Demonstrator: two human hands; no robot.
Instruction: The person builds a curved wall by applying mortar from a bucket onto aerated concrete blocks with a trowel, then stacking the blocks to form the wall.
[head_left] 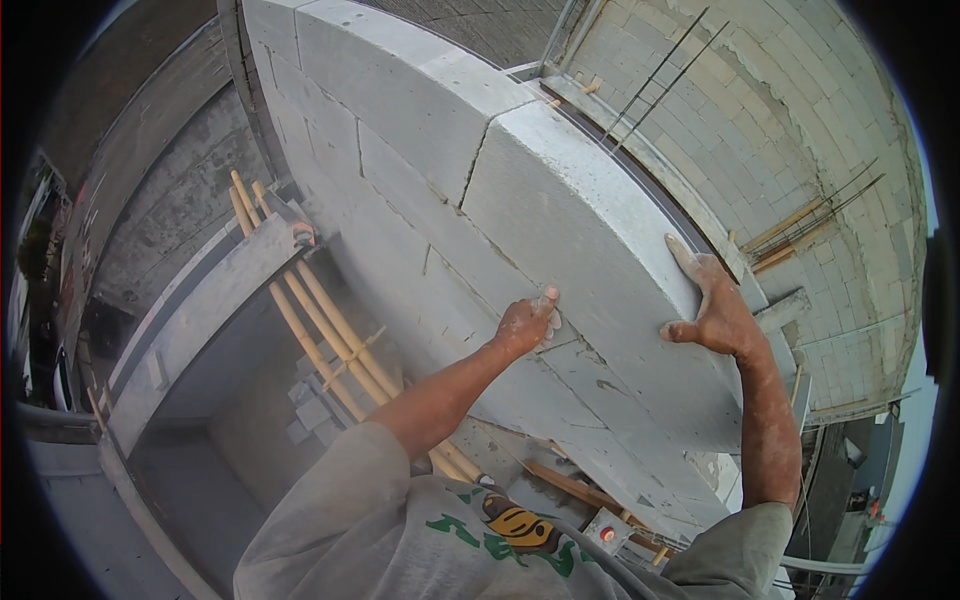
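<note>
A large grey-white aerated concrete block (590, 230) sits on the top course of a block wall (400, 220). My right hand (712, 305) rests at the block's top edge toward its right end, thumb and fingers spread apart. On the wall face, my left hand (530, 322) is closed near the joint under this block, fingers curled and dusty. Whether it holds anything small is hidden. To the left, another block (400, 85) stands in the same course, with a narrow upright joint between the two.
Bamboo poles (335, 330) run beside the wall at left, above a lower space with loose block pieces (315, 405). Steel bars (665, 80) stick out beyond the wall, before another block wall (760, 130). A wooden plank (575, 485) and a box with a red button (607, 533) lie below.
</note>
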